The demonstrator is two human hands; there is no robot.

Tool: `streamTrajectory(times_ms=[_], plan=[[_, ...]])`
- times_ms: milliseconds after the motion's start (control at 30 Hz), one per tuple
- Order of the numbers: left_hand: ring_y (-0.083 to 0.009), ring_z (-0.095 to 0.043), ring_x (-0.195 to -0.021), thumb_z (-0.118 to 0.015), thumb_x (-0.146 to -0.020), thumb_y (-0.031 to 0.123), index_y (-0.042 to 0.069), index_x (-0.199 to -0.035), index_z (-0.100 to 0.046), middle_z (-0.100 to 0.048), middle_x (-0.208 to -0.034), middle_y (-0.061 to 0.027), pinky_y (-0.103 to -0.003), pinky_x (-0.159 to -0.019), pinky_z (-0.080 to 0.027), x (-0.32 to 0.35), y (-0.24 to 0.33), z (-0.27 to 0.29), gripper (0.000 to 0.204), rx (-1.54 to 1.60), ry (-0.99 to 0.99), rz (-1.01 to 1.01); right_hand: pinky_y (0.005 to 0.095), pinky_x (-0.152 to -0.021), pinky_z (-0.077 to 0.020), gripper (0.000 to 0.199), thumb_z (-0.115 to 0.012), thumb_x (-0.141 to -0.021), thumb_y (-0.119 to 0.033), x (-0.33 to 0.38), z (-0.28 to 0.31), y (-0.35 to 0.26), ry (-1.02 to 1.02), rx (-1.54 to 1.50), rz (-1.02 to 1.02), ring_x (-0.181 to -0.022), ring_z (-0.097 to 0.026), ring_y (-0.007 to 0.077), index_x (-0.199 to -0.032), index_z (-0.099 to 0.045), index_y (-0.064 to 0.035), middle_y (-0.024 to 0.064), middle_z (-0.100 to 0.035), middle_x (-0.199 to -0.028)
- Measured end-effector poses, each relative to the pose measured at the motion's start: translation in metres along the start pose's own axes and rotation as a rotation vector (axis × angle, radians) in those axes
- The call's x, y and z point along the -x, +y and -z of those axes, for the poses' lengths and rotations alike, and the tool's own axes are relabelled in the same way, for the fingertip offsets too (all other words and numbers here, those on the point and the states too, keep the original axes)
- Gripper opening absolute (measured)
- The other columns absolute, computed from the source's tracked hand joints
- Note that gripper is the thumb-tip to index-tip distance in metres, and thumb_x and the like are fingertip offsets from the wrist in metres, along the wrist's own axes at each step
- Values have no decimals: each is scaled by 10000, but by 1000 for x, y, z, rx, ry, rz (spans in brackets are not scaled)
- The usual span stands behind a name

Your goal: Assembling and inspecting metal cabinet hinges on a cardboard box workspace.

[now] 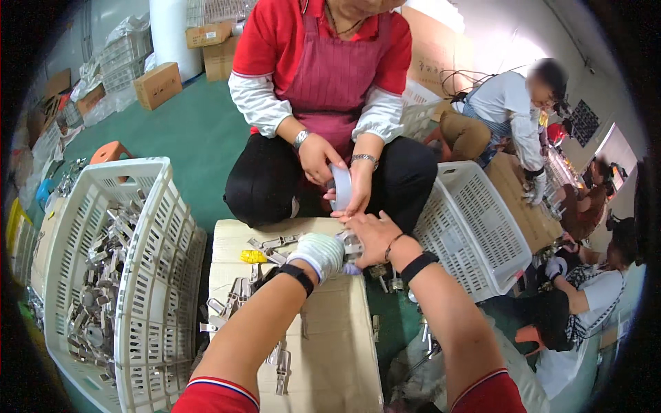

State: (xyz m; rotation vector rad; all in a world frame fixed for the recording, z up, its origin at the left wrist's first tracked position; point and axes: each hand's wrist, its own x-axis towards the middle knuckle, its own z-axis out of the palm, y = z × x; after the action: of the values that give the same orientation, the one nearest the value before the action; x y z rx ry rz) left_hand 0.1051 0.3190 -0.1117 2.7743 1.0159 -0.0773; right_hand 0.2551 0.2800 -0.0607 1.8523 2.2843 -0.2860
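Observation:
My left hand (318, 253), in a white knit glove, is closed around a small metal part (351, 244) at the far edge of a cardboard box (330, 344). My bare right hand (374, 235) grips the same part from the right, its fingers curled over it. Both wrists wear black bands. Right in front of my hands, a person in a red top and maroon apron sits cross-legged and holds a roll of grey tape (341, 186) in both hands. Several metal clips (272, 246) lie loose on the box top beside a small yellow object (253, 256).
A white plastic crate (148, 275) full of metal parts stands to my left. Another white crate (475, 227) leans tilted on the right. Other people sit working at the right. Cardboard boxes (158, 84) and more crates stand on the green floor behind.

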Motion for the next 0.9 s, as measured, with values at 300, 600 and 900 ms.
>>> streamTrajectory(times_ms=[300, 600, 900], plan=[[-338, -608, -788, -557, -713, 647, 140, -1031, -598, -636, -816, -159, -404, -711, -473, 146, 63, 34, 600, 336, -209, -343, 539, -916, -346, 624, -696, -575, -449, 154, 4, -88, -36, 21, 87, -965, -550, 282, -1065, -552, -91, 124, -551, -975], [-390, -591, -750, -486, -705, 717, 46, -884, -632, -617, -749, -209, -415, -693, -472, 232, 126, -7, 710, 356, -452, -231, 592, -973, -270, 693, -708, -588, -412, 255, -51, -137, 60, -112, 77, -999, -539, 272, -1153, -496, -71, 119, -570, -1037], [-390, -582, -808, -530, -749, 635, 72, -1069, -555, -625, -836, -213, -403, -759, -456, 206, 112, -47, 648, 549, -442, -318, 636, -974, -223, 766, -728, -596, -457, 258, -80, -139, 201, -61, 9, -1128, -466, 271, -1185, -450, -55, 89, -512, -1176]])
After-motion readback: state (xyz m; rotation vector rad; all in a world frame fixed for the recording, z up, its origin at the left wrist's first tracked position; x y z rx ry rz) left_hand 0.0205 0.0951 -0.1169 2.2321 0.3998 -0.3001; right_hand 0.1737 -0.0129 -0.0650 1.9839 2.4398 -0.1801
